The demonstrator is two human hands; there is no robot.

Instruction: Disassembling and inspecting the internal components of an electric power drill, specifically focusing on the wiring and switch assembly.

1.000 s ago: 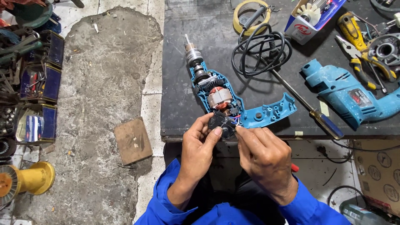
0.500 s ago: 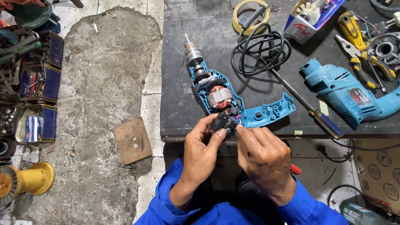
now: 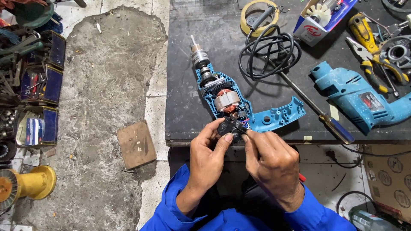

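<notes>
Two bare hands are seen: left hand [image 3: 208, 160], right hand [image 3: 274, 164]. No gloves, rings or watch are worn. Bright blue long sleeves [image 3: 171, 201] are worn, cuffs ending at the wrists; fabric is creased.

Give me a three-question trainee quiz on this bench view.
1. True or false: the opened blue drill half-shell lies on the dark metal bench.
2. What do the left hand and right hand pinch together? A) small black switch part B) yellow pliers C) coiled black cable
3. Which long tool lies between the open shell and the closed blue drill?

Key: 1 true; 2 A; 3 the blue-handled screwdriver.
</notes>
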